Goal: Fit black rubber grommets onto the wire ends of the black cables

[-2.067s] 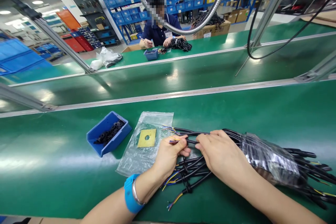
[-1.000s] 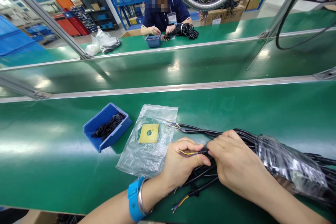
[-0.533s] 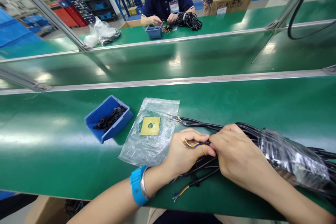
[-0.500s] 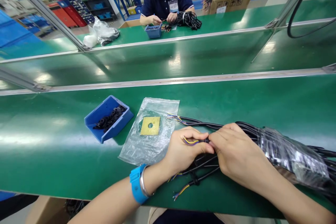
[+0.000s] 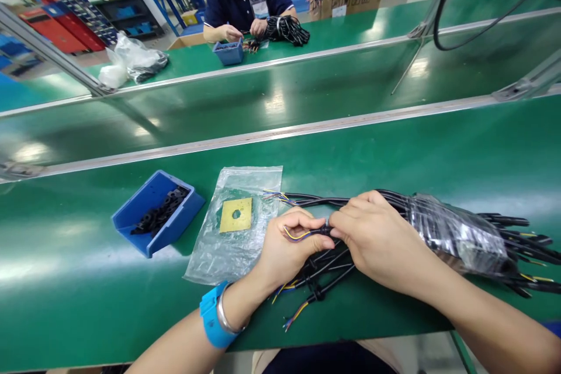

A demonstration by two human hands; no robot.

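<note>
My left hand [image 5: 284,248] pinches the end of a black cable between thumb and fingers. Blue and yellow wires [image 5: 294,237] stick out from that end, over the palm. A small black fitting [image 5: 325,229] shows between the fingertips of both hands. Close against it, my right hand [image 5: 372,236] has its fingers wrapped around the cable, hiding much of it. Under and beside the hands lies a bundle of black cables wrapped in clear film [image 5: 456,231]. A loose cable end with a black grommet [image 5: 315,291] on it lies nearer me.
To the left, a blue bin [image 5: 180,223] holds small black parts. A yellow square plate with a hole [image 5: 228,220] lies on a clear plastic bag [image 5: 210,257]. A metal rail [image 5: 245,137] runs across behind. Opposite, a co-worker [image 5: 245,6] handles cables beside another bin.
The view has swung, so the bench things sit further left. Both hands stay together on the cable, and slightly more of the black fitting shows between the fingertips.
</note>
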